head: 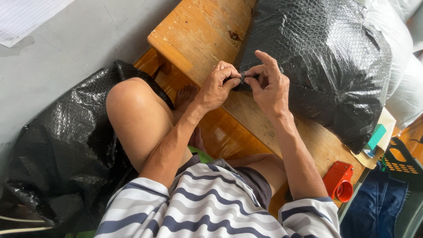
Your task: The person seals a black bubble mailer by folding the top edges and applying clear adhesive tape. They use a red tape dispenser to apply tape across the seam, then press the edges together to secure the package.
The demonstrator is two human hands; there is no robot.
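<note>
Left hand (217, 88) and right hand (269, 86) meet at frame centre, both pinching one small dark piece (243, 77) between thumb and fingertips; the grip is narrow and closed on it. What the piece is cannot be told. It is held above the wooden bench (200, 31), touching the edge of the black bubble-wrap bundle (321, 61) that lies on the bench at 2 o'clock from the hands. A second black bubble-wrap bag (57, 154) sits on the floor at 8 o'clock, behind the raised knee (132, 105). A red tape dispenser (339, 180) rests on the bench at 4 o'clock, well apart. White sacks (405, 79) lie beyond the bundle at 3 o'clock. A lined sheet (26, 17) lies at 10 o'clock.
</note>
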